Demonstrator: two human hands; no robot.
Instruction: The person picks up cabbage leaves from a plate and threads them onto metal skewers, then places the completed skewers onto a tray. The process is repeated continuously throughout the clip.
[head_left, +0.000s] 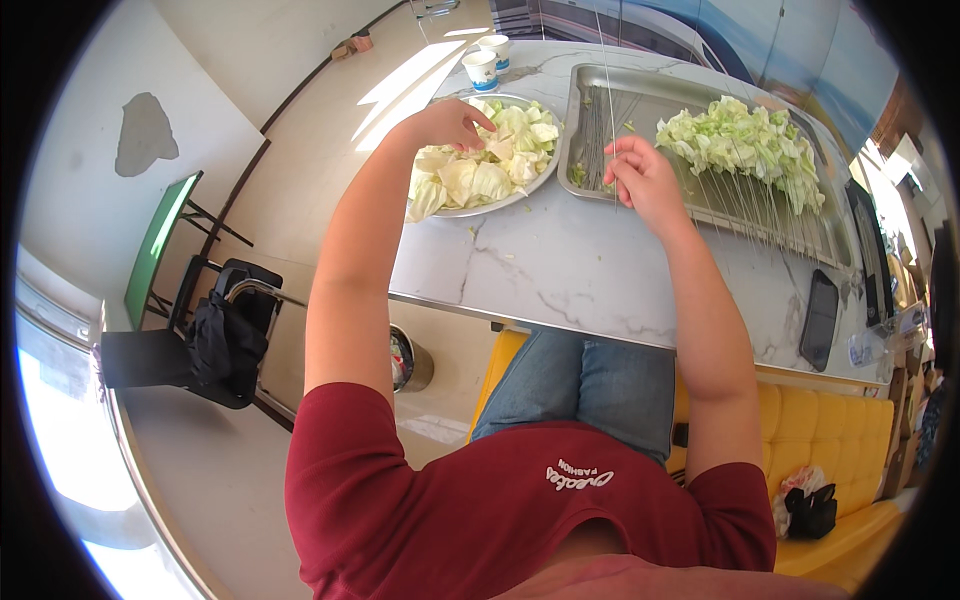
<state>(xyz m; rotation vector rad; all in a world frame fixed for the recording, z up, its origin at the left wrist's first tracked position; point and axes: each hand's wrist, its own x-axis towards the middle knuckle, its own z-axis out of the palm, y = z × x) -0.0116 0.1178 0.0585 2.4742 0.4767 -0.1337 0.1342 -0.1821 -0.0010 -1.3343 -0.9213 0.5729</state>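
My left hand is over the cabbage leaf pieces heaped on a round metal plate, its index finger and thumb apart and nothing seen between them. Between the fingers of my right hand is a thin metal skewer, upright in the picture, near the left part of a rectangular steel tray. Bare skewers lie in that part of the tray. On its right side rest many skewers threaded with cabbage pieces, their bare ends pointing toward me over the near rim.
Two paper cups stand behind the plate on the marble-patterned table. A black phone lies at the table's right. Below the table are a bin and a yellow bench; a black chair stands left.
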